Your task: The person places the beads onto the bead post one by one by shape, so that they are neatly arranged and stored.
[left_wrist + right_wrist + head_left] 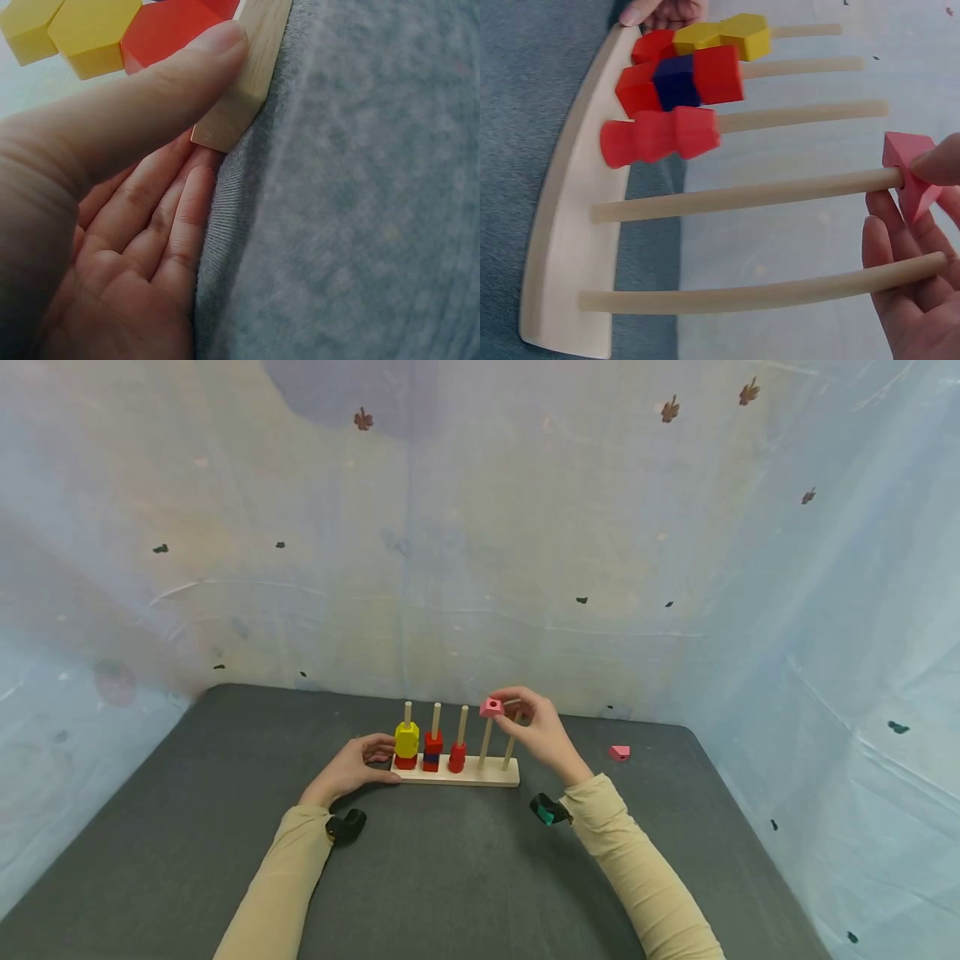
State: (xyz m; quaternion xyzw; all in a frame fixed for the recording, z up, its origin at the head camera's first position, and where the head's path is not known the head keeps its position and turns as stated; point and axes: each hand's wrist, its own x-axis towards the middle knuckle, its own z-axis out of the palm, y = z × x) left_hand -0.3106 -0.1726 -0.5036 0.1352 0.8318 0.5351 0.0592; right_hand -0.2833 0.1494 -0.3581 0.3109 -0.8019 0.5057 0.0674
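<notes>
A wooden peg stacker (pixel 463 778) stands on the table with its several upright pegs. My right hand (pixel 538 728) pinches a pink triangular block (pixel 487 711) by its edges. In the right wrist view the block (pixel 911 161) sits at the tip of the fourth peg (pixel 780 193), its hole lined up with the peg. At the stacker's left end, my left hand (pixel 347 772) holds the base, thumb on its front edge and fingers round the end. Yellow and red hexagonal blocks (pixel 94 37) rise beside that thumb.
Red and dark blue square blocks (pixel 679 79) fill the second peg's lower part, and red round pieces (pixel 660 135) the third's. The fifth peg (pixel 765 291) is bare. Another pink triangular block (pixel 619 752) lies on the grey table (pixel 420 877) to the right. A sheet hangs behind.
</notes>
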